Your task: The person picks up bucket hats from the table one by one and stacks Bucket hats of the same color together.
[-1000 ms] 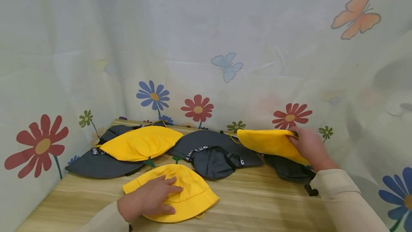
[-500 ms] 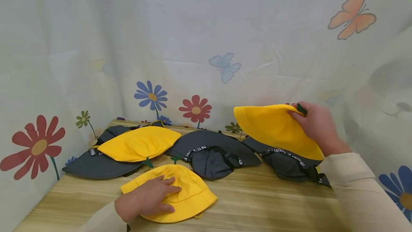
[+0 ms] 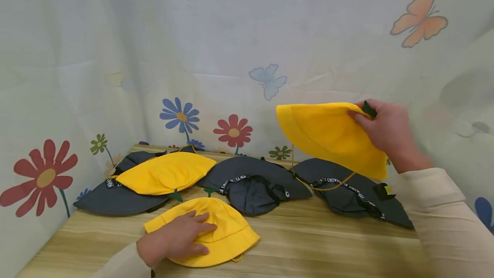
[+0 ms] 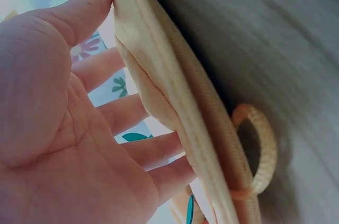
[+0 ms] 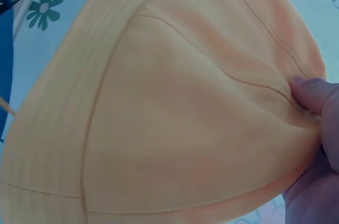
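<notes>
Lifted hat above table

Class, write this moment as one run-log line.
left hand: rests flat on front yellow hat | right hand: holds lifted yellow hat above right grey hat | surface: wooden table

One yellow bucket hat lies crown-up at the near edge of the surface. A second yellow hat (folded flat, chin cord dangling) hangs tilted in the air above a dark hat.
</notes>
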A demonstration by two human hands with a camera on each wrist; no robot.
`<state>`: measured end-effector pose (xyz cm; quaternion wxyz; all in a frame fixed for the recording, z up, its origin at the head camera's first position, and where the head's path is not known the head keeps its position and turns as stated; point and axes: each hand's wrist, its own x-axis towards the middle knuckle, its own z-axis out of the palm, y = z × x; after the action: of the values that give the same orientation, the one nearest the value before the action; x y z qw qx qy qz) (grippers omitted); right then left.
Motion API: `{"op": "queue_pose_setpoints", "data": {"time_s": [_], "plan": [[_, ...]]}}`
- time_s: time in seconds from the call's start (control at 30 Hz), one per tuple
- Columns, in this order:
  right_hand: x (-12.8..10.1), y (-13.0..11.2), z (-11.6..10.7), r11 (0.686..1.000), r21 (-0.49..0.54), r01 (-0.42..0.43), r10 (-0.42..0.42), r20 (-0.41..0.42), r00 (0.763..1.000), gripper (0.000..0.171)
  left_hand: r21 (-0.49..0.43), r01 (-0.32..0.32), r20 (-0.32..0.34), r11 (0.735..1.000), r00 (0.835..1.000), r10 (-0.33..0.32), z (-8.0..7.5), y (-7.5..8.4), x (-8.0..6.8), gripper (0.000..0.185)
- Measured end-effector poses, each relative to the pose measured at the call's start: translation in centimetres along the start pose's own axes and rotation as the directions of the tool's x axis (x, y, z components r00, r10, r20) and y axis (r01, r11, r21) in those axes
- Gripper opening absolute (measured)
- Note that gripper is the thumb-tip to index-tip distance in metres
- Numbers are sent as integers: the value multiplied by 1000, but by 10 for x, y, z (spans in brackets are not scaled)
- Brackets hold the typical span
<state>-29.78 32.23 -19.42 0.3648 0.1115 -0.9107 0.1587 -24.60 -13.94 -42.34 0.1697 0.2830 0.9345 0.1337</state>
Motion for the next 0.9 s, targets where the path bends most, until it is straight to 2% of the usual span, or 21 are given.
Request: {"op": "queue_pose_setpoints", "data": {"time_s": [0.2,0.33,0.5,0.67,0.77,0.83,0.9], "plan": [[2,-18,-10,999,16,31,-31,15,999,26,-7,-19,-19,1000,1000,19,2,-3,0,56],[0,-29,-14,998,62,7,-13,94,996,29,15,-37,-13,999,999,38,-2,-5,2,56],[-4,-44,-18,992,125,-14,-11,202,979,31,32,-37,17,999,999,36,-15,1,4,56],[-7,-58,-20,990,140,-13,-24,257,966,28,20,-14,14,1000,1000,13,-33,9,7,59],[-9,-64,-20,989,145,11,-51,278,959,25,-10,-54,-36,998,998,53,-42,13,12,64],[-11,-68,-18,988,154,25,-70,294,953,22,-57,-100,-105,993,990,93,-49,16,17,70],[-13,-71,-17,983,177,39,-94,310,946,19,-149,-141,-191,979,975,112,-57,22,21,78]]}}
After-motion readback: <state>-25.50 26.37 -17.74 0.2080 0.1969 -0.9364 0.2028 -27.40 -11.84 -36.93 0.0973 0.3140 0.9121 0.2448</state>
